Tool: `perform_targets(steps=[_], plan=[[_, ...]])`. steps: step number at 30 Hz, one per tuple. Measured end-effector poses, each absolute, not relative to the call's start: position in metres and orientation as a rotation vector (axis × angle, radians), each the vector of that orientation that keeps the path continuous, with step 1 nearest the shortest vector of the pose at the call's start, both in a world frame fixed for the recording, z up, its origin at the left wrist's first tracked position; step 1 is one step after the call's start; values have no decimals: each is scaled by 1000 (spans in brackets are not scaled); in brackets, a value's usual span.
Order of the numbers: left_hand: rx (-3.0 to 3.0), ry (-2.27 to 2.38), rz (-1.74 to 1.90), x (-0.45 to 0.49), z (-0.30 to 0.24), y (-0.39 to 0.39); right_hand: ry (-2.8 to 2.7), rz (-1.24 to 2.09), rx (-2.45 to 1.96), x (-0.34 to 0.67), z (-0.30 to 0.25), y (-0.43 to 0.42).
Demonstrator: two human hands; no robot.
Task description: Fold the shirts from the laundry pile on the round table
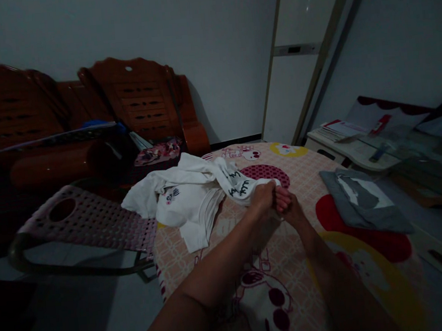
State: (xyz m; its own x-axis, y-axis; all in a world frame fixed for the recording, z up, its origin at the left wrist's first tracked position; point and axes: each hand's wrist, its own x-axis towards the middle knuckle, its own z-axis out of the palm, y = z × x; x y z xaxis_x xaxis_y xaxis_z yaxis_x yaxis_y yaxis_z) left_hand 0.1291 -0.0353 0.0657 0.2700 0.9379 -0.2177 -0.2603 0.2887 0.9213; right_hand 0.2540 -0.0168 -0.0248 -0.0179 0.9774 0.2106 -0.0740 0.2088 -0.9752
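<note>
A white shirt (191, 198) lies rumpled over the left side of the round table, with a small print on its front and dark lettering along one long part. My left hand (264, 195) is closed on the right end of that lettered part, which looks like a sleeve. Close against it, my right hand (286, 207) is also closed, with a bit of white cloth showing at the fingers. The two hands meet just above the tabletop. Exactly how the cloth passes between them is hidden.
A patterned cloth (265, 258) covers the table. On its right lies a folded grey garment (363, 201) with a white print. A woven chair (92, 220) stands at the left, wooden seats (136, 98) behind. Papers (343, 129) rest on a side cabinet at right.
</note>
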Motion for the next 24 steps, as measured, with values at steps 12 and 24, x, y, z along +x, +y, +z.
perform_targets(steps=[12, 24], plan=[[1687, 1135, 1240, 93, 48, 3, -484, 725, -972, 324, -5, 2], [2213, 1289, 989, 78, -11, 27, -497, 762, -973, 341, -21, 6]])
